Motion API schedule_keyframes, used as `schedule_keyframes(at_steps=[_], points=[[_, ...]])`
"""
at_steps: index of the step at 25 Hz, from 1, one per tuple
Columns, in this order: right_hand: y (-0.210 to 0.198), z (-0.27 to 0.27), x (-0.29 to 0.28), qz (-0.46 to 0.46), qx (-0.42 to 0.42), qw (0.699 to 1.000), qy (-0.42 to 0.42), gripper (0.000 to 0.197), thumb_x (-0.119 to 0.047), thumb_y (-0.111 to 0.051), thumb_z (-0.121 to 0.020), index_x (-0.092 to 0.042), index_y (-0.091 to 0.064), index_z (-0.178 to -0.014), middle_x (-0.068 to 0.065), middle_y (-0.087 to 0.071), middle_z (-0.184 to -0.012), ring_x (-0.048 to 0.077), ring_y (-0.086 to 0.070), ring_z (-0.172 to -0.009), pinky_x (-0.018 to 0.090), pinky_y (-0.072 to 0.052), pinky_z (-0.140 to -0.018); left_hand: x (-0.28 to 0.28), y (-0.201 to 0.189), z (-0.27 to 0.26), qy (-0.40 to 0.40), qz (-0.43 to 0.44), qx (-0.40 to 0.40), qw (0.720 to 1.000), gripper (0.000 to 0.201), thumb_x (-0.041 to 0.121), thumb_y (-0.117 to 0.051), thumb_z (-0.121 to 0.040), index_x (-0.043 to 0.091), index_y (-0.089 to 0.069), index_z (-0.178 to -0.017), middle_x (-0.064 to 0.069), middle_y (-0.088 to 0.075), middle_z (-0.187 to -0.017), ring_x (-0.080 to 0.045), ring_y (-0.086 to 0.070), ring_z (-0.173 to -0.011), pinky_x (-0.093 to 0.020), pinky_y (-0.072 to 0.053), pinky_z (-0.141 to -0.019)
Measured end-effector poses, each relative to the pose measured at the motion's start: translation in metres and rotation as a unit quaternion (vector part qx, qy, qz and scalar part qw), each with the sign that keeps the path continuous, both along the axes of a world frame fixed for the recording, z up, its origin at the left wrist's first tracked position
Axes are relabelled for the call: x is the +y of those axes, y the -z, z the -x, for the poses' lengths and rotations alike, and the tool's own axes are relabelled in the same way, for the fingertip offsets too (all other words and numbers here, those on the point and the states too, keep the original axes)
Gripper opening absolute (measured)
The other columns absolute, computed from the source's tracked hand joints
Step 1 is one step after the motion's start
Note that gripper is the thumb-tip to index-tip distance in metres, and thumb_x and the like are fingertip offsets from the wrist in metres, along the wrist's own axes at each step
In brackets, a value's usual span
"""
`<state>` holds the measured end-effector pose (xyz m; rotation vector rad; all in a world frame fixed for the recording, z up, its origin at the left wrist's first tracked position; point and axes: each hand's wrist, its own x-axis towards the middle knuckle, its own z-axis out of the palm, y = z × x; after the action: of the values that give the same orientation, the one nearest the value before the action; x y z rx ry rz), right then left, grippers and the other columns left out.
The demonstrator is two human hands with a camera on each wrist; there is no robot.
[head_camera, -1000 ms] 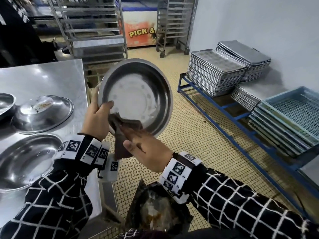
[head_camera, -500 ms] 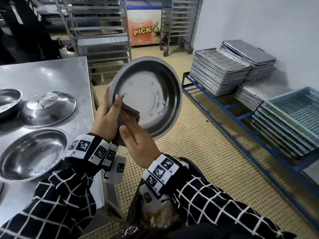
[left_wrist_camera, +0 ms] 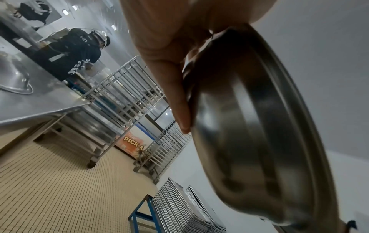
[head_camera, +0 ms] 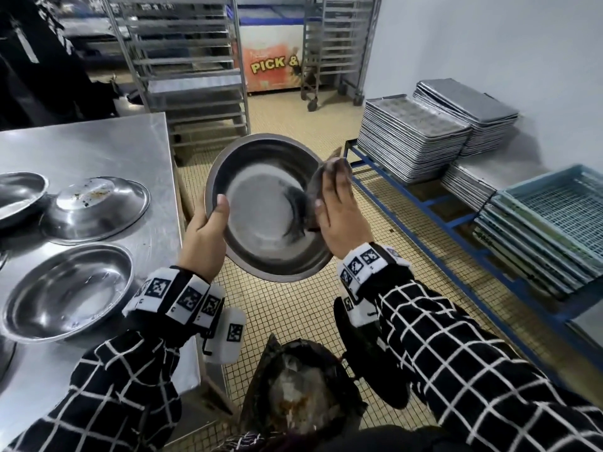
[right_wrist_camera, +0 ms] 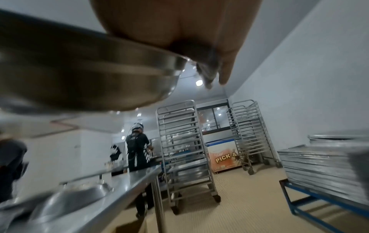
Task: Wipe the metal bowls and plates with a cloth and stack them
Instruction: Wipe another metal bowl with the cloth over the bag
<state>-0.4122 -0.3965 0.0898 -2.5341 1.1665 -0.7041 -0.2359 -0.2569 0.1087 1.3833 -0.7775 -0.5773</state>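
I hold a round metal bowl (head_camera: 261,220) tilted up over the floor, its inside facing me. My left hand (head_camera: 208,233) grips its left rim, thumb inside and fingers (left_wrist_camera: 175,88) behind the underside (left_wrist_camera: 259,141). My right hand (head_camera: 339,210) presses a dark cloth (head_camera: 313,190) against the bowl's right rim with nearly straight fingers; in the right wrist view the cloth (right_wrist_camera: 207,69) pokes out past the bowl's edge (right_wrist_camera: 99,75). On the steel table (head_camera: 98,148) lie an upright bowl (head_camera: 65,288), an upside-down stained plate (head_camera: 98,207) and another bowl (head_camera: 16,194) at the left edge.
A dark bin with food scraps (head_camera: 303,396) stands on the tiled floor below my arms. A blue frame (head_camera: 424,203) to the right carries stacked metal trays (head_camera: 411,138) and blue mesh crates (head_camera: 554,223). Wheeled racks (head_camera: 189,76) stand behind. A person (right_wrist_camera: 137,146) works at the table's far end.
My right hand has carried the cloth from the bowl's lower left, by my left thumb, across to its right rim. The bowl has tipped lower.
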Motion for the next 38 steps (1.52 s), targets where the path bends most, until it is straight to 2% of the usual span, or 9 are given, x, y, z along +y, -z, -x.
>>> schedule_keyframes(at_steps=[5, 10, 15, 17, 19, 25, 29, 32, 38], points=[[-0.028, 0.001, 0.002, -0.152, -0.192, 0.968, 0.057, 0.049, -0.021, -0.042, -0.101, -0.021, -0.029, -0.148, 0.006, -0.055, -0.13, 0.008, -0.051, -0.104, 0.014, -0.039, -0.086, 0.0, 0.004, -0.006, -0.036, 0.017, 0.075, 0.996, 0.047, 0.046, -0.049, -0.093, 0.019, -0.054, -0.131, 0.0, -0.062, -0.125, -0.017, -0.056, -0.119, -0.041, -0.041, -0.107], [-0.023, -0.003, 0.032, -0.214, -0.363, 0.894, 0.151, 0.042, -0.014, -0.049, -0.098, -0.018, -0.046, -0.14, -0.004, -0.058, -0.13, 0.004, -0.053, -0.11, 0.013, -0.038, -0.091, -0.003, 0.015, 0.017, -0.09, 0.012, 0.052, 0.995, 0.063, 0.048, -0.041, -0.093, 0.019, -0.028, -0.148, -0.005, -0.038, -0.15, -0.02, -0.038, -0.137, -0.036, -0.034, -0.111], [-0.04, 0.025, 0.012, -0.251, -0.291, 0.922, 0.057, 0.041, -0.013, -0.05, -0.097, -0.019, -0.048, -0.137, -0.01, -0.059, -0.123, 0.008, -0.055, -0.113, 0.013, -0.044, -0.092, 0.01, 0.009, -0.003, 0.154, 0.009, 0.156, 0.976, 0.07, 0.05, -0.064, -0.077, 0.012, -0.046, -0.133, -0.01, -0.063, -0.116, -0.027, -0.065, -0.099, -0.039, -0.057, -0.077], [-0.051, 0.03, 0.0, -0.279, -0.236, 0.93, -0.021, 0.042, -0.011, -0.052, -0.096, -0.02, -0.049, -0.137, -0.007, -0.062, -0.122, 0.011, -0.058, -0.113, 0.03, -0.05, -0.097, 0.012, 0.005, -0.012, 0.194, -0.028, 0.207, 0.958, 0.066, 0.045, -0.069, -0.071, 0.006, -0.055, -0.123, -0.014, -0.063, -0.104, -0.032, -0.06, -0.093, -0.044, -0.053, -0.08], [-0.055, 0.027, 0.001, -0.267, -0.196, 0.943, -0.024, 0.043, -0.012, -0.053, -0.095, -0.02, -0.048, -0.138, -0.004, -0.062, -0.124, 0.014, -0.058, -0.115, 0.036, -0.049, -0.099, 0.012, 0.003, -0.01, 0.138, -0.061, 0.25, 0.956, 0.054, 0.034, -0.066, -0.073, 0.002, -0.061, -0.116, -0.018, -0.062, -0.098, -0.035, -0.057, -0.091, -0.045, -0.048, -0.085], [-0.032, 0.032, 0.024, -0.284, -0.327, 0.896, 0.093, 0.037, -0.01, -0.054, -0.095, -0.015, -0.055, -0.132, -0.009, -0.065, -0.106, 0.004, -0.062, -0.097, 0.004, -0.048, -0.07, 0.003, 0.01, 0.015, 0.007, -0.034, 0.22, 0.975, 0.023, 0.03, -0.055, -0.09, 0.01, -0.067, -0.091, -0.006, -0.07, -0.086, -0.028, -0.065, -0.087, -0.039, -0.052, -0.082], [-0.019, 0.024, 0.04, -0.284, -0.399, 0.859, 0.15, 0.044, -0.009, -0.054, -0.094, -0.019, -0.049, -0.137, -0.006, -0.061, -0.126, 0.012, -0.06, -0.11, 0.019, -0.054, -0.084, -0.002, 0.013, 0.031, -0.056, 0.004, 0.159, 0.986, 0.02, 0.035, -0.055, -0.09, 0.019, -0.065, -0.095, -0.002, -0.067, -0.101, -0.023, -0.062, -0.1, -0.03, -0.05, -0.087], [-0.035, 0.036, 0.019, -0.294, -0.381, 0.869, 0.119, 0.041, -0.011, -0.056, -0.093, -0.018, -0.052, -0.134, -0.004, -0.065, -0.119, 0.013, -0.064, -0.106, 0.035, -0.054, -0.091, 0.002, -0.004, 0.023, 0.11, 0.005, 0.173, 0.979, 0.027, 0.036, -0.046, -0.092, 0.019, -0.066, -0.098, 0.0, -0.07, -0.086, -0.021, -0.065, -0.081, -0.036, -0.054, -0.071], [-0.058, 0.039, 0.01, -0.294, -0.328, 0.897, 0.04, 0.041, -0.013, -0.057, -0.093, -0.021, -0.053, -0.133, -0.007, -0.066, -0.118, 0.008, -0.063, -0.106, 0.032, -0.053, -0.093, 0.003, -0.014, 0.006, 0.096, -0.003, 0.225, 0.97, 0.024, 0.02, -0.046, -0.091, 0.011, -0.068, -0.097, -0.006, -0.07, -0.082, -0.021, -0.066, -0.078, -0.036, -0.049, -0.076]])
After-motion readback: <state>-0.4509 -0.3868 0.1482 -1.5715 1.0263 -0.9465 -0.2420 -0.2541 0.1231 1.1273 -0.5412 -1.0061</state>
